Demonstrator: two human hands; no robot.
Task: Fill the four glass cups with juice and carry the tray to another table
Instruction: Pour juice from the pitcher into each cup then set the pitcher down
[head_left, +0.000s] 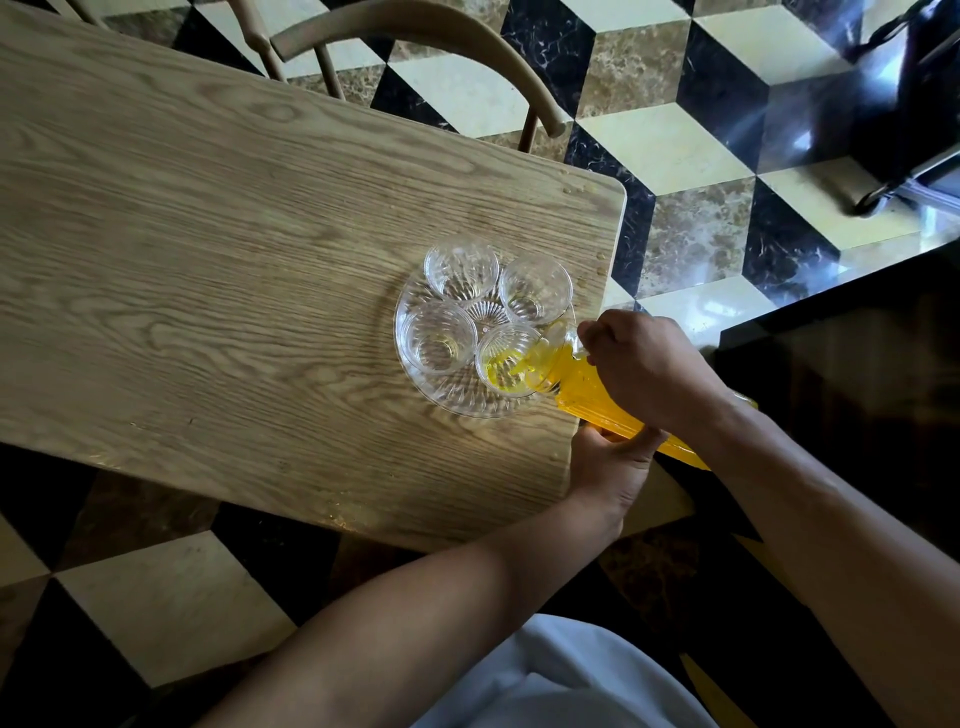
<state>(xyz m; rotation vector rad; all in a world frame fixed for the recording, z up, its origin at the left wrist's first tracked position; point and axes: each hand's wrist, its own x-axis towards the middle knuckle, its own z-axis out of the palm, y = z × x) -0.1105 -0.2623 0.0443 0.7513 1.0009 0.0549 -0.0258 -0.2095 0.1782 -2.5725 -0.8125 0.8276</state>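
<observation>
A round clear glass tray (441, 400) sits near the right end of the wooden table (208, 234). Several glass cups stand on it. The near-right cup (506, 364) holds yellow juice, and more runs into it from the tilted glass jug (587, 395). The far-left cup (461, 269), far-right cup (535, 288) and near-left cup (439, 338) look empty. My right hand (644, 364) grips the jug near its neck from above. Under the jug's body, my left hand (613, 462) holds it from below.
A wooden chair (415, 47) stands at the table's far side. The floor (675, 130) is tiled in black, cream and brown. A dark glossy counter (857, 338) lies to the right, close to the table's end. A dark object on wheels (914, 104) stands at the far right.
</observation>
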